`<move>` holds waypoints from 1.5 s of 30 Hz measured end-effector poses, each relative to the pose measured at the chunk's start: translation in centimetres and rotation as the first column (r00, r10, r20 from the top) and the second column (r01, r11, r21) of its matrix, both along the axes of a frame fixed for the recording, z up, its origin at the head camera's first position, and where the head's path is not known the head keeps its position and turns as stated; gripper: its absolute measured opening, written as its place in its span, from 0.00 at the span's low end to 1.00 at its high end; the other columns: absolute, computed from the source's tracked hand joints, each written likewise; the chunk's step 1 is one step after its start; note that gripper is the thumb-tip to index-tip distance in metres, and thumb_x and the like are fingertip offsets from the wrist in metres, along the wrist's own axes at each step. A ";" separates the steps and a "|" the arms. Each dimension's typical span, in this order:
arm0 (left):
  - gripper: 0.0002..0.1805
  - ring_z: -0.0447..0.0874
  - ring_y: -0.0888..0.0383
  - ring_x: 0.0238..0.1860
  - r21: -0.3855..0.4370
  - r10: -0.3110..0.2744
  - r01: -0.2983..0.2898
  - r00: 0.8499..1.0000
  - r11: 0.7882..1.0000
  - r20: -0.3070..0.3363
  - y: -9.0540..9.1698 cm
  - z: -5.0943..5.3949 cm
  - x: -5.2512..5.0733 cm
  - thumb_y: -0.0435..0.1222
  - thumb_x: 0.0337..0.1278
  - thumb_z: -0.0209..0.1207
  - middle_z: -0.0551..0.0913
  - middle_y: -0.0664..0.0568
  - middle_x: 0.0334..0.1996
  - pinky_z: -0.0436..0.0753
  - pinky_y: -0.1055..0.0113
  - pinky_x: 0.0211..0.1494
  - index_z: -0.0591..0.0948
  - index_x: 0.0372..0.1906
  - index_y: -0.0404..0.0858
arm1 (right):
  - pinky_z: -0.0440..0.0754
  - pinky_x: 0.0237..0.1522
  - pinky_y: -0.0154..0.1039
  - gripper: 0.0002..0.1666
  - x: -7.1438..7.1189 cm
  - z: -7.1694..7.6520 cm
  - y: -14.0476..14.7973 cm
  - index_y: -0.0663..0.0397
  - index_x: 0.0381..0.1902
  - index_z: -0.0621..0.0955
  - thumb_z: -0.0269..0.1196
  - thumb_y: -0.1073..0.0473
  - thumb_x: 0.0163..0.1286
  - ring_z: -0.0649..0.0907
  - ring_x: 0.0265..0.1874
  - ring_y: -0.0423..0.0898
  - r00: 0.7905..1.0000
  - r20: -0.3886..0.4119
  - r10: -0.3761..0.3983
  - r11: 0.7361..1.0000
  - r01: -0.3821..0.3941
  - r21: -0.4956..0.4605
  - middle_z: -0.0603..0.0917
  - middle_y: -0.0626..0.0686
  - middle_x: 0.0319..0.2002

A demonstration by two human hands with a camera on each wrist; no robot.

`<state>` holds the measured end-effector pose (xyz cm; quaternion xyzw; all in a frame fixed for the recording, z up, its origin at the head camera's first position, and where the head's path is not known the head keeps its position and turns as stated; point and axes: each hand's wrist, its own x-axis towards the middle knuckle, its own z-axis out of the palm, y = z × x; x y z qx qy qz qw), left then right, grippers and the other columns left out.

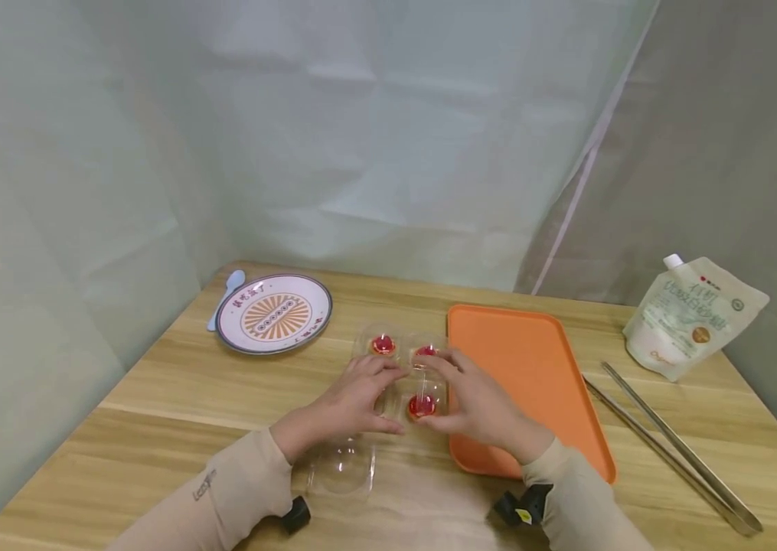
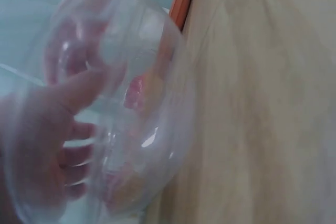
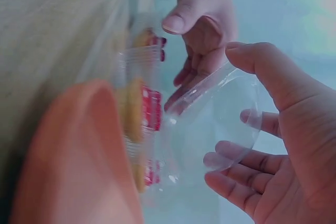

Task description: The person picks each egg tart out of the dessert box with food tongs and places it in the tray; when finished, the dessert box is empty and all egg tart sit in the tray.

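Note:
A clear plastic box (image 1: 405,375) with rounded compartments lies mid-table. Inside are small golden pastries with shiny red tops, one of them at the near right (image 1: 422,405). My right hand (image 1: 481,398) holds a clear domed lid (image 3: 210,124) between thumb and fingers, tilted beside the pastries. My left hand (image 1: 357,394) is at the box's left side, its thumb and fingers curved and spread apart; whether its fingertips touch the plastic is unclear. Another clear dome (image 1: 343,467) lies below the left wrist. It fills much of the left wrist view, blurred.
An orange tray (image 1: 519,367) lies right of the box, under the right wrist. Metal tongs (image 1: 670,444) and a white spouted pouch (image 1: 691,317) are farther right. At the back left stands a patterned plate (image 1: 274,314) with a pale blue spoon (image 1: 228,295) beside it.

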<state>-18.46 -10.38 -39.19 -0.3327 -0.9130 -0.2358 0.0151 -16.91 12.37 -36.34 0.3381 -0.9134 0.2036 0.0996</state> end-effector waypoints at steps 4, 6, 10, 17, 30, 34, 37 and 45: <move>0.45 0.65 0.45 0.66 0.014 -0.011 0.011 1.000 1.000 -0.023 0.0 0.6 0.3 0.52 0.38 0.73 0.72 0.43 0.63 0.61 0.45 0.72 0.72 0.64 0.38 | 0.82 0.51 0.49 0.47 0.4 0.8 0.5 0.47 0.66 0.70 0.74 0.42 0.49 0.81 0.51 0.50 0.999 -0.036 0.003 1.000 -0.004 -0.009 0.77 0.52 0.55; 0.45 0.66 0.45 0.65 0.015 -0.013 0.014 0.999 1.000 -0.052 0.0 1.0 0.4 0.52 0.38 0.73 0.73 0.43 0.62 0.63 0.45 0.72 0.72 0.64 0.39 | 0.81 0.55 0.51 0.48 0.6 1.2 0.7 0.49 0.66 0.70 0.74 0.42 0.50 0.80 0.54 0.51 0.999 -0.046 0.000 1.000 -0.001 -0.007 0.77 0.53 0.58; 0.45 0.68 0.47 0.64 0.006 -0.015 0.016 0.994 1.000 -0.105 0.1 1.5 0.6 0.53 0.37 0.73 0.74 0.45 0.60 0.64 0.47 0.71 0.72 0.65 0.41 | 0.79 0.58 0.52 0.48 1.0 1.8 1.1 0.54 0.65 0.70 0.74 0.43 0.50 0.79 0.58 0.53 0.998 -0.057 -0.012 1.000 0.011 -0.025 0.77 0.54 0.60; 0.46 0.68 0.48 0.63 0.038 -0.010 0.015 0.990 0.999 -0.139 0.5 1.8 1.1 0.52 0.35 0.74 0.74 0.47 0.60 0.65 0.46 0.70 0.72 0.65 0.42 | 0.80 0.56 0.50 0.49 1.7 2.1 1.5 0.52 0.66 0.68 0.75 0.47 0.49 0.78 0.57 0.48 0.997 -0.075 0.018 0.991 -0.027 -0.132 0.77 0.50 0.59; 0.53 0.65 0.46 0.68 0.080 -0.035 0.042 0.996 0.996 -0.087 1.0 2.5 2.1 0.57 0.33 0.73 0.71 0.47 0.63 0.65 0.41 0.70 0.66 0.69 0.43 | 0.83 0.47 0.36 0.50 2.7 0.4 2.0 0.55 0.68 0.66 0.76 0.64 0.48 0.79 0.55 0.47 0.993 0.003 0.121 0.894 -0.108 -0.434 0.76 0.54 0.61; 0.52 0.61 0.42 0.71 0.076 -0.044 0.050 0.996 0.996 -0.078 1.1 2.6 2.3 0.57 0.34 0.72 0.70 0.47 0.65 0.62 0.37 0.70 0.66 0.69 0.44 | 0.84 0.48 0.38 0.49 3.0 -0.2 2.2 0.53 0.68 0.66 0.74 0.68 0.49 0.80 0.55 0.43 0.988 0.052 0.143 0.863 -0.098 -0.496 0.77 0.59 0.61; 0.49 0.61 0.40 0.71 0.083 -0.050 0.056 0.996 0.995 -0.077 1.1 2.5 2.4 0.57 0.35 0.72 0.71 0.46 0.64 0.60 0.36 0.71 0.68 0.67 0.44 | 0.84 0.49 0.38 0.48 3.4 -0.6 2.3 0.53 0.68 0.65 0.73 0.69 0.50 0.80 0.56 0.44 0.984 0.100 0.149 0.856 -0.077 -0.511 0.77 0.60 0.61; 0.43 0.69 0.50 0.65 0.044 -0.083 0.088 0.991 0.995 -0.107 1.2 2.7 2.8 0.57 0.34 0.73 0.75 0.50 0.59 0.66 0.48 0.71 0.73 0.58 0.43 | 0.83 0.42 0.35 0.47 3.7 -1.8 3.0 0.52 0.67 0.68 0.74 0.66 0.49 0.79 0.53 0.46 0.986 0.063 0.152 0.878 -0.105 -0.468 0.76 0.56 0.60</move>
